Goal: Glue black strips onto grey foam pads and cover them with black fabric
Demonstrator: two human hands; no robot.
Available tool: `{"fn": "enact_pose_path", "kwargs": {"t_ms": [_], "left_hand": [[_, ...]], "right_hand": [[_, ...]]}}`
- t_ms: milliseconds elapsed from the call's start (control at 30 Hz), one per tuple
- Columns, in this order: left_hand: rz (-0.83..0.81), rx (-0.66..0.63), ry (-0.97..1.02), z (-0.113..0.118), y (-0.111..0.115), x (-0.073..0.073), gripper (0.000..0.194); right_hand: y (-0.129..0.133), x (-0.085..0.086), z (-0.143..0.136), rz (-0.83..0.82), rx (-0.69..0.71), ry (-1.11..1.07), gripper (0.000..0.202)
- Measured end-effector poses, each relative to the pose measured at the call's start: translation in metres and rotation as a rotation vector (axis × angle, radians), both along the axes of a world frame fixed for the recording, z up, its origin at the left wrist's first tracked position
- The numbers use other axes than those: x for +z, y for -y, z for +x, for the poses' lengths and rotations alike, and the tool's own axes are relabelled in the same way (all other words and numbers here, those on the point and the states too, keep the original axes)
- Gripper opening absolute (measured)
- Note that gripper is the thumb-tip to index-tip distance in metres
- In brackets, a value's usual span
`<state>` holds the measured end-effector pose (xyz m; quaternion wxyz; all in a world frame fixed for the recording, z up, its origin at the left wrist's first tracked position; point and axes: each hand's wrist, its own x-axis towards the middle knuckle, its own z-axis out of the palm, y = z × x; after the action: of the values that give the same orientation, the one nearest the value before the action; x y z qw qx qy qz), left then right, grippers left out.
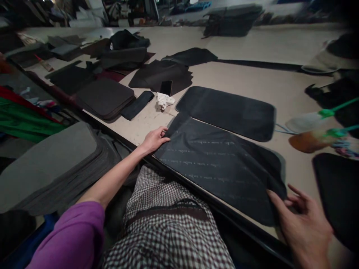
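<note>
A black fabric piece (213, 160) with rows of pale printed lettering lies wrinkled over a dark rounded panel at the table's front edge. At its left end, my left hand (154, 141) pinches the fabric's edge between thumb and fingers. My right hand (307, 224) is at the opposite end, thumb over the fabric and fingers around its edge, the index finger partly raised. Directly behind it lies a second dark rounded panel (227, 112), flat on the table.
Beyond my left hand are crumpled white paper (165, 101), a phone (166, 87) and a stack of dark panels (105, 98). Grey sheets (47, 160) are piled below the table edge at left. Glue-stained brushes or bottles with green bands (307, 142) stand at right.
</note>
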<state>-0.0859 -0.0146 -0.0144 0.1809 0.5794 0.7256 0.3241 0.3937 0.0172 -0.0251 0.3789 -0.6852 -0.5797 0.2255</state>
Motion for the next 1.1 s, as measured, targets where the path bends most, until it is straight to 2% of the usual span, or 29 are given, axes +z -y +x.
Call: {"fn": "enact_pose_path", "kwargs": {"t_ms": [267, 467, 633, 800, 933, 1100], "left_hand": [[-0.021, 0.009, 0.001, 0.0, -0.002, 0.002, 0.043], [-0.017, 0.011, 0.016, -0.001, -0.001, 0.002, 0.041], [-0.016, 0.013, 0.039, -0.002, -0.003, -0.001, 0.042], [-0.014, 0.007, 0.052, -0.002, -0.002, 0.0, 0.042], [-0.021, 0.013, 0.05, -0.002, -0.002, 0.0, 0.043], [-0.029, 0.005, 0.04, -0.003, -0.003, -0.001, 0.042]], "right_hand": [[0.003, 0.01, -0.007, -0.03, 0.013, 0.017, 0.061], [0.003, 0.01, -0.006, -0.018, 0.01, 0.016, 0.06], [0.0, 0.006, -0.002, -0.019, 0.027, -0.003, 0.06], [-0.003, -0.004, 0.003, 0.001, 0.022, -0.057, 0.07], [-0.005, -0.01, 0.011, -0.004, 0.05, -0.019, 0.082], [-0.005, -0.013, 0.013, -0.002, 0.028, 0.017, 0.083]]}}
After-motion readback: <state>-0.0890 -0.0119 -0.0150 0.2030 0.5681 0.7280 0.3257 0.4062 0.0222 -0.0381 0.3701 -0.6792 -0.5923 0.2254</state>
